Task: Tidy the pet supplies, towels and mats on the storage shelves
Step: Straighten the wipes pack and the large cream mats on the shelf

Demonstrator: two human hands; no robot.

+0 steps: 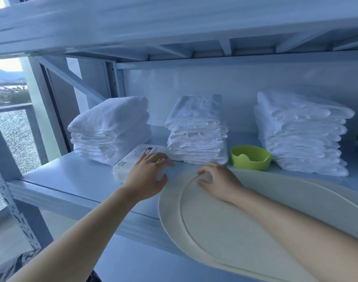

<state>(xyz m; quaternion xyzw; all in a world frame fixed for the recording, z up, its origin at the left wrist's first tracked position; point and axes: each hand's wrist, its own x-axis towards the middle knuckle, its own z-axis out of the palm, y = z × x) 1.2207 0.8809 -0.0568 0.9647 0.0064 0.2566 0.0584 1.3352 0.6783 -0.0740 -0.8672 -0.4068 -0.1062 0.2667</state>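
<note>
Seating the oval mat [214, 231] on the shelf [72, 176]
Left hand [148, 174], fingers spread wide, lies over the wipes pack [129, 162]; right hand [216, 181] presses bent fingers on the mat, pinching or not I cannot tell; the mat overhangs the shelf front, so slide it in flat

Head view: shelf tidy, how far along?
Done: three folded white towel stacks sit in a row at the back of the shelf. In hand: right hand rests on the cream mat, which overhangs the front edge; left hand reaches, open, at the wipes pack. Left: slide the mat in, straighten the skewed pack, likely place the green bowl.
</note>
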